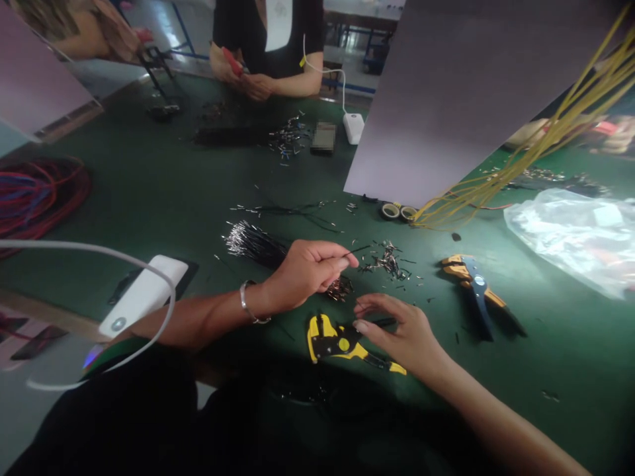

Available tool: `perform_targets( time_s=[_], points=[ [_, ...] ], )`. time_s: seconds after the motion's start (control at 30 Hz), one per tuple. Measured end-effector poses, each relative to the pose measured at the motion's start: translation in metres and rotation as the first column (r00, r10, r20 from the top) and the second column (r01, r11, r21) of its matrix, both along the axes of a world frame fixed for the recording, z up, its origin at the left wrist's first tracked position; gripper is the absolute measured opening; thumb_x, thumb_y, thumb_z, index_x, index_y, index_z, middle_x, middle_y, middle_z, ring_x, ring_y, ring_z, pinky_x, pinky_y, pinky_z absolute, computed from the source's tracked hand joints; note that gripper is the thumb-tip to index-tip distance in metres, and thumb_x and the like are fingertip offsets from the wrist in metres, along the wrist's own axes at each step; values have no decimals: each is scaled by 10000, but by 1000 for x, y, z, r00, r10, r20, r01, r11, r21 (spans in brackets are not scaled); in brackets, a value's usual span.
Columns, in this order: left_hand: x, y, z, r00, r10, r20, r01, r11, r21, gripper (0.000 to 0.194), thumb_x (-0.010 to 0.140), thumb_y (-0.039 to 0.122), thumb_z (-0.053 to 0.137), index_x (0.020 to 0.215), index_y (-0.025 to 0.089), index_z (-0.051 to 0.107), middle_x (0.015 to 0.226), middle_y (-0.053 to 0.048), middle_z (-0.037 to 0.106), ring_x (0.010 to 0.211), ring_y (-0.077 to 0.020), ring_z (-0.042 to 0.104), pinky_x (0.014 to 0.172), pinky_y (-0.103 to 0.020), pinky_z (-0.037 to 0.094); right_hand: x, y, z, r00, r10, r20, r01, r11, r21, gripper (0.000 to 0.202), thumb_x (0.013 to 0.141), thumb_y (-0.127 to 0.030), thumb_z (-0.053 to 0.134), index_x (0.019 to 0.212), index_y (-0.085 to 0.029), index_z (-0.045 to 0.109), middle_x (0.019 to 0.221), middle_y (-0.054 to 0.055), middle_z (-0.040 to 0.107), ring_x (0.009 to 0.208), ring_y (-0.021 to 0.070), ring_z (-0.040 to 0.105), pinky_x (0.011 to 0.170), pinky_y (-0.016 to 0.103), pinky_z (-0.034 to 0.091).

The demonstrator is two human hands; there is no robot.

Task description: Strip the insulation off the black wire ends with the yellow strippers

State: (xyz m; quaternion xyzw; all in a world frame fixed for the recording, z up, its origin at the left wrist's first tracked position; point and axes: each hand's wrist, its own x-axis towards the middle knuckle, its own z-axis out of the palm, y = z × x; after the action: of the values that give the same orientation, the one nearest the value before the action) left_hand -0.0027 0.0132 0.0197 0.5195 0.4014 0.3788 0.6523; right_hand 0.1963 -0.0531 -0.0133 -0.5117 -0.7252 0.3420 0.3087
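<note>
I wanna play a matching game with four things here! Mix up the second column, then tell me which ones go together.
1. left hand
2. wire coil
3. plastic bag
4. tool nearest the right hand

A. see-through
B. yellow and black
C. pinching a thin black wire
D. red and blue

Pairs: 1-C, 2-D, 3-A, 4-B

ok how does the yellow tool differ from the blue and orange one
Place: the yellow tool lies close by the right hand, while the blue tool lies farther right, untouched. Pose: the yellow tool's lower handle runs mostly sideways; the blue tool's handles slant down more steeply. Both lie on the green table with their heads toward the left.
</note>
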Motion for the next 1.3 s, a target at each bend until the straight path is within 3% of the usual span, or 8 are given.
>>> perform_targets(
  time_s=[0.2,0.47,0.6,0.77,0.93,1.03,1.1,1.3],
  points=[
    [7,-10,-4,994,-104,21,105,993,-55,147,815,223,590,825,115,690,464,61,435,414,-39,363,405,-191,286,-4,-4,-4,995,86,-48,-88,996,-36,217,928,-302,494,914,-210,690,749,22,726,683,158,689,673,270,550],
    [6,-10,-3,990,-135,33,138,985,-102,145,806,221,601,806,107,690,467,57,459,387,-29,346,400,-194,259,-2,-6,-1,993,110,-51,-111,994,-16,277,935,-292,478,763,-205,677,653,16,695,600,145,655,606,253,513],
    [0,4,2,998,-49,29,51,995,-90,101,780,187,619,779,115,689,432,62,412,382,-30,319,396,-196,231,3,-5,5,986,-74,-148,60,993,-101,356,904,-327,539,594,-195,653,550,12,666,474,134,613,496,236,493],
    [-3,15,4,994,23,106,-7,989,-150,90,781,182,613,780,123,682,428,64,369,381,-28,267,396,-208,175,16,13,3,963,-264,-58,260,963,-69,455,848,-390,597,439,-194,566,406,-7,564,398,119,538,447,231,440],
    [-1,16,-2,993,43,108,-27,989,-149,104,792,147,581,773,120,679,444,58,374,386,-28,275,403,-214,155,28,26,-10,889,-457,-43,458,888,31,246,783,-419,672,746,-176,672,583,10,652,512,159,601,507,271,481],
    [-2,18,-5,991,96,94,-80,984,-160,111,806,133,561,784,113,668,452,61,371,380,-26,272,401,-218,137,21,15,-9,986,-59,154,49,996,72,245,804,-402,658,889,-173,679,807,69,707,734,210,665,635,322,527],
    [-2,21,-5,986,131,102,-114,981,-159,109,819,135,556,789,114,658,457,63,369,375,-25,277,402,-220,137,12,5,-4,947,158,280,-186,980,77,346,764,-412,698,989,-151,664,928,109,703,851,249,657,757,395,533],
    [-7,30,-4,974,171,151,-145,975,-170,103,838,111,537,801,122,632,484,61,400,369,-16,245,410,-218,174,-5,-13,5,807,306,506,-351,936,-8,475,668,-268,727,1116,-145,629,1081,132,623,1021,299,545,871,442,496]
  ],
)
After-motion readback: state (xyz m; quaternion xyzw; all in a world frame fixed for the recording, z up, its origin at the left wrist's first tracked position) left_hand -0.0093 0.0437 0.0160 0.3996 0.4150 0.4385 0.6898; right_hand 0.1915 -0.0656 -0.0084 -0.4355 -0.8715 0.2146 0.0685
